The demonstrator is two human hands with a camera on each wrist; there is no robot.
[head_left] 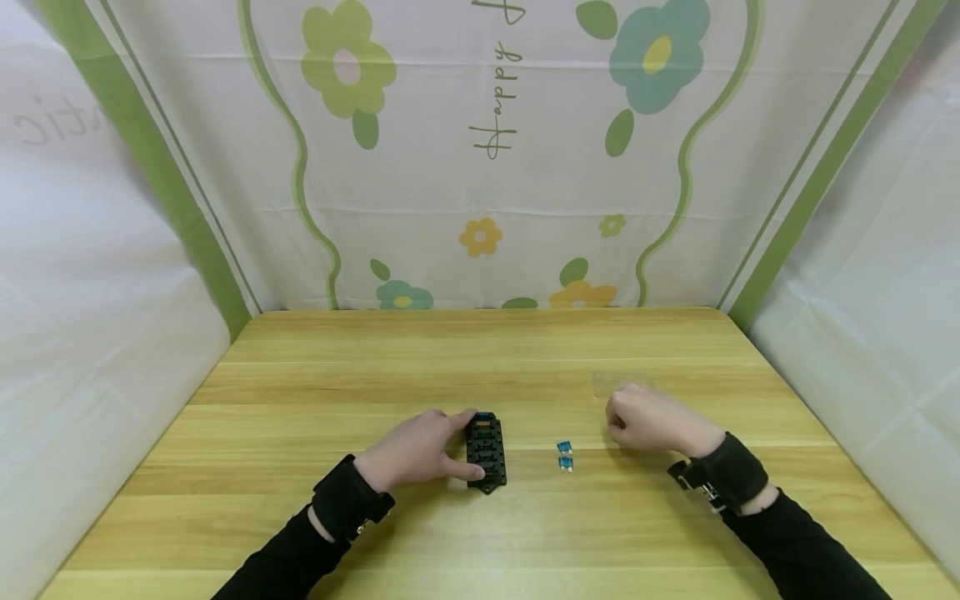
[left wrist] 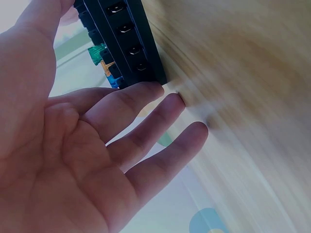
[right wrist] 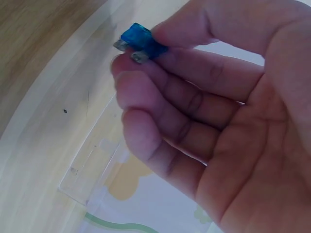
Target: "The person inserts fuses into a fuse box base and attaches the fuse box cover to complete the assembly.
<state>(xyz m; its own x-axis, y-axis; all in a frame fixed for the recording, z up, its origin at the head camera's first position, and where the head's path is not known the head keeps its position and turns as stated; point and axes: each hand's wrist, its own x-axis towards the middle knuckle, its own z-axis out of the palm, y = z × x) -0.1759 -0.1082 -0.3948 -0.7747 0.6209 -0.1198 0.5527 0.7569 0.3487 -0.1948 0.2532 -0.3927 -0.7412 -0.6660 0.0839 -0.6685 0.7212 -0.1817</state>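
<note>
My left hand [head_left: 416, 450] grips a black fuse box [head_left: 491, 454] flat on the table, thumb near its close end and forefinger at its far end. Its other fingers [left wrist: 167, 160] extend past the box in the left wrist view. Blue, orange and green fuses [left wrist: 97, 54] sit in the far end of the box. Off to the right, my right hand [head_left: 660, 421] pinches a blue blade fuse [right wrist: 138, 39] between thumb and forefinger, its metal prongs pointing outward. Two more blue blade fuses [head_left: 566, 457] lie on the table between the box and the right hand.
A clear plastic cover [head_left: 606, 384] lies on the wooden table [head_left: 375, 358] just beyond the right hand. White cloth printed with flowers [head_left: 480, 183] closes off the back, and pale cloth walls [head_left: 97, 250] stand at both sides.
</note>
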